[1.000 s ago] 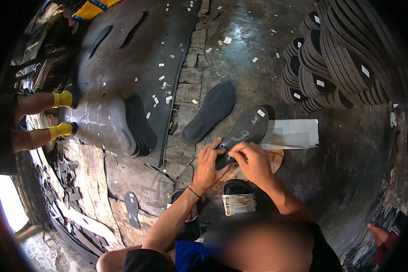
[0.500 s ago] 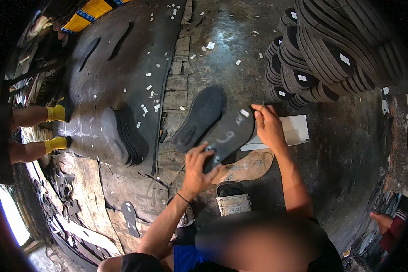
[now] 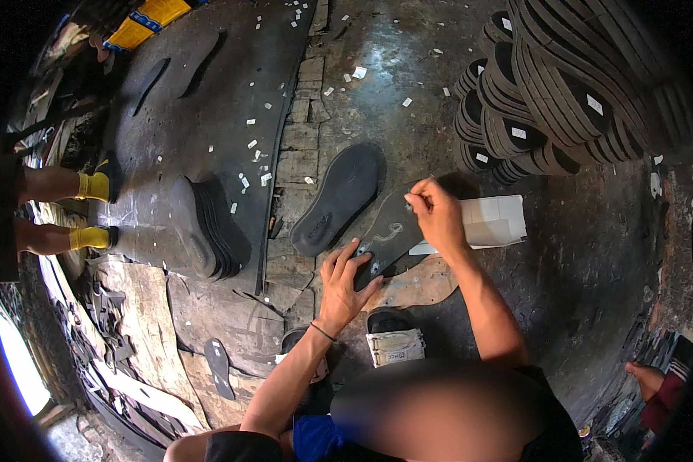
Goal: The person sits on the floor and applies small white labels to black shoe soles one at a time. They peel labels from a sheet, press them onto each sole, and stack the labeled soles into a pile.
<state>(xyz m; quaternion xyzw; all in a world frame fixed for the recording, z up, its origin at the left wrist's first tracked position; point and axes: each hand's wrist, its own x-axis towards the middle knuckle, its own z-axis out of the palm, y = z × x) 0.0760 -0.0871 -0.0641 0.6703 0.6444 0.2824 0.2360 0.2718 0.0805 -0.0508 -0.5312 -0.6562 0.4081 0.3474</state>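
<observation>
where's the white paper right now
In the head view, the white paper lies right of centre, partly hidden behind the right hand and wrist, below the big pile of dark soles.

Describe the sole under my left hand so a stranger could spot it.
From the tall stacks of dark grey rubber-like soles, upper right, drop down-left to the white paper sheet. Just left, your left hand rests on a flat, dark grey foot-shaped sole. Unlike the loose black sole farther left, it carries a pale looping scrawl.
</observation>
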